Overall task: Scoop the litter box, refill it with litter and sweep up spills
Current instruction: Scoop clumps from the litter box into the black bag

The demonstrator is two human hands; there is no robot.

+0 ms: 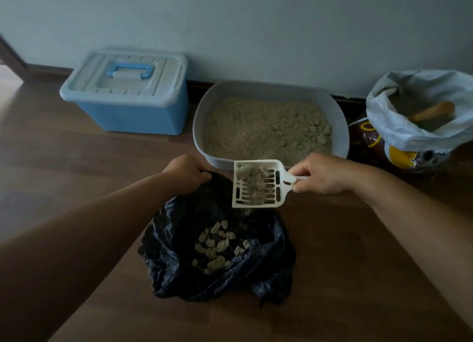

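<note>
The left hand [185, 171] grips the far rim of the black bag [166, 264], fingers curled round the plastic and lifting it, most likely so the mouth stays open and upright under the load. The right hand [320, 174] pinches the handle of the white slotted scoop [271, 188] between thumb and curled fingers, holding the scoop tipped over the bag's opening with grey clumps sliding toward its lower lip; a pile of clumps [217, 244] already lies in the bag. The bag sits on the wooden floor [345, 252] just in front of the litter box [199, 129], so the carry from box to bag is short and spills have little floor to land on. The box stands against the wall, with more clumps [314, 134] gathered in its right near corner, so scooping looks unfinished. The scoop's lower edge hangs inside the bag's outline, though the bag's right rim sags low and a stray clump could roll over it. A lidded blue bin [133, 111] stands to the left of the box, apart from it, and an open litter sack [399, 136] with a wooden-coloured scoop [432, 112] inside stands just to the right, within reach for refilling. Open floor lies on both sides of the bag for the arms to swing.
</note>
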